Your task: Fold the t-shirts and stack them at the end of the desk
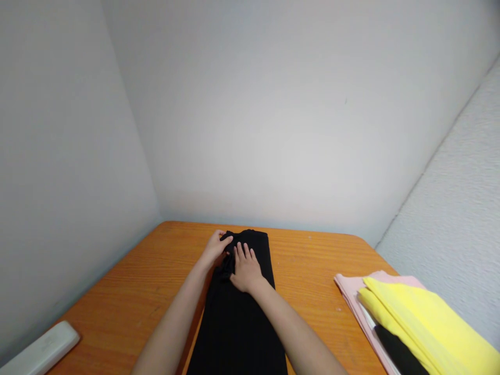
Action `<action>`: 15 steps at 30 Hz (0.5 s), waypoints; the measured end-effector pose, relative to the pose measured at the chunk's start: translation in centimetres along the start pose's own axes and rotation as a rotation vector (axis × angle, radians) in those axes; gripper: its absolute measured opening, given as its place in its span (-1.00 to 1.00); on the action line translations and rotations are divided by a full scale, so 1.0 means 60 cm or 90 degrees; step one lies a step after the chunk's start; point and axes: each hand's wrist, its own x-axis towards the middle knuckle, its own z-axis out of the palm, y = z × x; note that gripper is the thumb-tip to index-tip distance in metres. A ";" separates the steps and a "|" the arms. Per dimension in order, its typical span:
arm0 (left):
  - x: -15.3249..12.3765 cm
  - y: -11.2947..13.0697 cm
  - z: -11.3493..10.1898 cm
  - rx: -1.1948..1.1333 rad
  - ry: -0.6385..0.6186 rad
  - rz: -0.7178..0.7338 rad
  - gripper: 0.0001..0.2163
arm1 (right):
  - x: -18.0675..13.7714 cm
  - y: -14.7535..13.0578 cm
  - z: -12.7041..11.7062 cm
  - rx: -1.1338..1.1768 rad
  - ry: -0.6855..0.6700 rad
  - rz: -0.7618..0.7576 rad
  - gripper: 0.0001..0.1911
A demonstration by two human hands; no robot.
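A long black cloth (239, 323) lies on the orange wooden surface (128, 291), running from the near edge toward the far wall. The left grip (216, 249), a bare hand, rests at the far left corner of this cloth with its fingers bent on the fabric; if it pinches a fold is not clear. The right grip (245, 268) lies flat just beside it, palm down, fingers stretched on the cloth. Both forearms come in from below. At the right edge there is a stack of folded cloths: a yellow one (425, 323) on top, a pink one (350, 289) beneath. A white case (42, 349) lies at the near left corner, well apart.
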 end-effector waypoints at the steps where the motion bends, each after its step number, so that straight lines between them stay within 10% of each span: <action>1: -0.001 0.001 0.005 -0.010 -0.008 -0.002 -0.80 | -0.001 -0.006 -0.001 -0.008 -0.012 0.027 -0.15; 15: -0.012 -0.015 0.040 0.047 -0.247 0.049 -0.63 | -0.046 -0.093 -0.060 -0.054 -0.243 0.142 -0.06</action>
